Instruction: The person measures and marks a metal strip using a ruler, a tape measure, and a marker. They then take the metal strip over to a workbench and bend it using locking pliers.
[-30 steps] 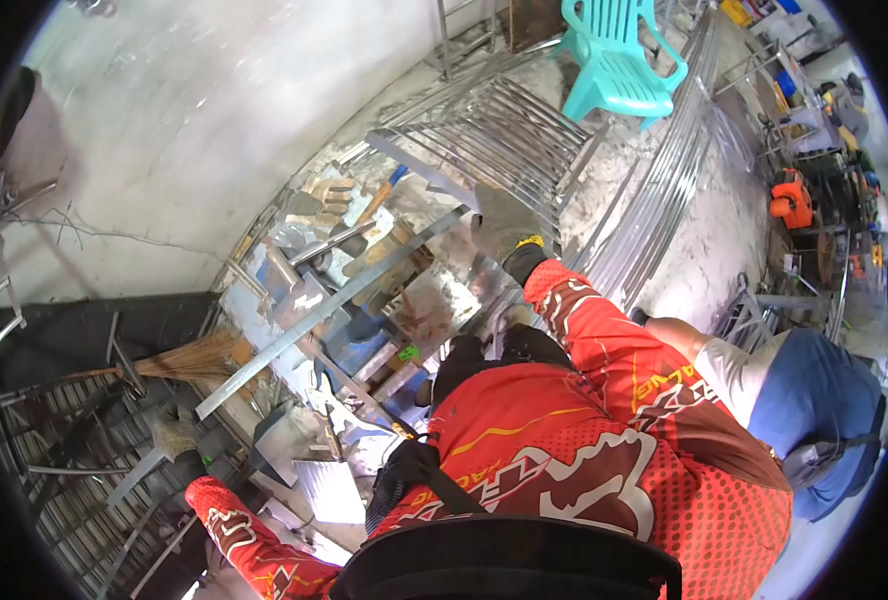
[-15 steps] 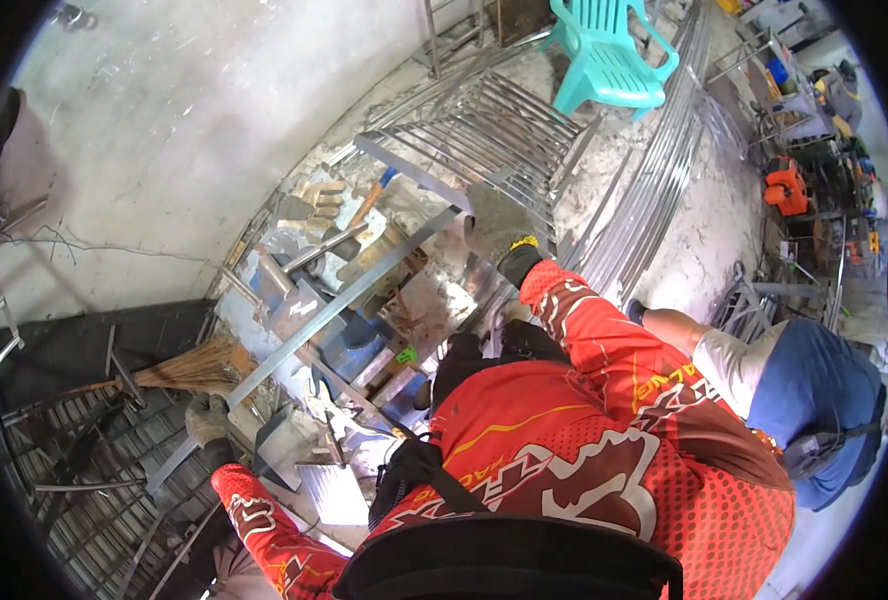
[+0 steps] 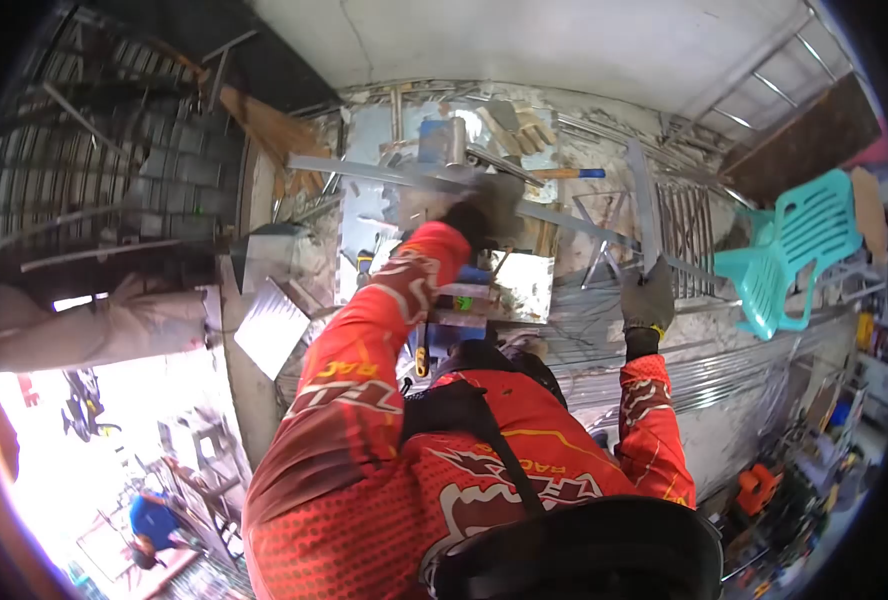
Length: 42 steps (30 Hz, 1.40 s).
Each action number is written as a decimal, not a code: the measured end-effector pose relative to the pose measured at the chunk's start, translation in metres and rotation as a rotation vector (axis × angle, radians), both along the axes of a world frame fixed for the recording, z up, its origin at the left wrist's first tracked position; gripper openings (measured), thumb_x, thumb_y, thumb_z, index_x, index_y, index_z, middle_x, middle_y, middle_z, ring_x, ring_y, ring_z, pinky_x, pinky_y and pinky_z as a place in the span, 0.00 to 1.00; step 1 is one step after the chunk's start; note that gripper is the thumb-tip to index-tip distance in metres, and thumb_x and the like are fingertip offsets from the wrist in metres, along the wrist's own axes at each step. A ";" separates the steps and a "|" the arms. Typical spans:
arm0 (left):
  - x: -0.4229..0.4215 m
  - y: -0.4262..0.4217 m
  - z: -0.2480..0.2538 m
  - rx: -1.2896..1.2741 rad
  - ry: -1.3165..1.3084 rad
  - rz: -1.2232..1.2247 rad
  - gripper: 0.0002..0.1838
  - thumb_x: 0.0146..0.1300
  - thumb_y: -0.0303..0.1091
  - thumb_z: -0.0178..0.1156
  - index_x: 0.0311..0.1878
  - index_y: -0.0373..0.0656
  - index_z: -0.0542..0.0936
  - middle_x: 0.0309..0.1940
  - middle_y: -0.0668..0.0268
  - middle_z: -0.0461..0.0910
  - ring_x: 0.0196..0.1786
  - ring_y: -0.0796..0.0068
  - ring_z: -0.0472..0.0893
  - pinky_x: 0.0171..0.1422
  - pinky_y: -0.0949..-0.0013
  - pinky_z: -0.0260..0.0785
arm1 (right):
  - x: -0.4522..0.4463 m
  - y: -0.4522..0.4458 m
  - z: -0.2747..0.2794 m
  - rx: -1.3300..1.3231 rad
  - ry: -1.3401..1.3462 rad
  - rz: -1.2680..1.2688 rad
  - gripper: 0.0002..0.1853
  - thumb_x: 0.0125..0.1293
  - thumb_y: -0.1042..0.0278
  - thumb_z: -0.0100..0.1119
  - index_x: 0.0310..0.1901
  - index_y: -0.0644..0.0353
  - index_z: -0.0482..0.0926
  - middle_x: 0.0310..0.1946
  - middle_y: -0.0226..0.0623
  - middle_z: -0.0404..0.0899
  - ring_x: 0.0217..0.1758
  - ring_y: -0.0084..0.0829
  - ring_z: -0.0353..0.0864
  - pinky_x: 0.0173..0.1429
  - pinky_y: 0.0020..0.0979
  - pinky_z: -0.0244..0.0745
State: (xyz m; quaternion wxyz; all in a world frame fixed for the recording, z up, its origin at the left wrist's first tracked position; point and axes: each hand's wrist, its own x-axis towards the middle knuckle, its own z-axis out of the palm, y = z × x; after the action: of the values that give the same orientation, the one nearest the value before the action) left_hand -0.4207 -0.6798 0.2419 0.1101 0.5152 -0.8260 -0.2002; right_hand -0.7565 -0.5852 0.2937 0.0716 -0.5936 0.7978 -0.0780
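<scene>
A long flat metal bar (image 3: 364, 172) lies slantwise over the cluttered workbench (image 3: 549, 280). My left hand (image 3: 489, 205), in a dark glove, is over the middle of this bar; motion blur hides its fingers. Farther right, a second flat metal bar (image 3: 644, 190) points away from me and crosses the first near its right end. My right hand (image 3: 648, 298), gloved in grey with a yellow cuff edge, is closed round the near end of that second bar. A blue-handled tool (image 3: 569, 173) and work gloves (image 3: 529, 130) lie at the back of the bench.
A turquoise chair (image 3: 794, 250) stands at the right, beside a metal grille (image 3: 684, 215). Long metal tubes (image 3: 704, 370) lie on the floor. Metal racks (image 3: 74, 170) and a broom (image 3: 264, 130) are at the left. Another person (image 3: 152, 520) is low in the bright doorway.
The view has swung left. My left hand has moved from the long bar's left end to over its middle. My right hand has shifted right, onto the second bar.
</scene>
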 end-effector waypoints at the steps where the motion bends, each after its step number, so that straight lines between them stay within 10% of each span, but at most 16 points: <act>1: -0.022 0.001 -0.006 0.075 -0.083 0.006 0.16 0.55 0.48 0.69 0.40 0.48 0.86 0.38 0.56 0.87 0.46 0.49 0.87 0.52 0.45 0.77 | 0.001 -0.001 0.004 0.022 -0.016 -0.032 0.31 0.67 0.57 0.61 0.69 0.62 0.72 0.56 0.57 0.82 0.58 0.58 0.83 0.60 0.54 0.80; 18: -0.107 0.016 -0.062 -0.009 -0.083 0.158 0.09 0.64 0.40 0.62 0.45 0.53 0.87 0.48 0.65 0.86 0.55 0.59 0.85 0.62 0.51 0.73 | 0.002 0.000 0.003 0.069 0.007 -0.042 0.31 0.69 0.56 0.61 0.70 0.58 0.70 0.63 0.51 0.78 0.62 0.57 0.81 0.59 0.54 0.80; 28: -0.144 0.008 -0.088 0.055 -0.005 0.039 0.17 0.64 0.37 0.61 0.56 0.51 0.83 0.53 0.58 0.82 0.59 0.49 0.81 0.65 0.48 0.70 | 0.007 -0.002 0.013 0.071 -0.032 -0.067 0.30 0.66 0.59 0.63 0.68 0.60 0.74 0.59 0.51 0.83 0.57 0.57 0.85 0.57 0.54 0.81; 42: -0.040 0.008 0.026 0.084 -0.005 -0.007 0.23 0.66 0.37 0.60 0.62 0.41 0.79 0.55 0.52 0.79 0.60 0.46 0.78 0.68 0.46 0.68 | -0.002 -0.001 -0.001 0.105 0.009 -0.065 0.32 0.65 0.61 0.63 0.70 0.65 0.72 0.60 0.57 0.81 0.61 0.57 0.83 0.61 0.52 0.81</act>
State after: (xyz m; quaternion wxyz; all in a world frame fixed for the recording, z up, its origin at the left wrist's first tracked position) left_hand -0.4604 -0.6717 0.2682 0.0858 0.5171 -0.8189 -0.2337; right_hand -0.7581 -0.5860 0.2924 0.0966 -0.5633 0.8198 -0.0359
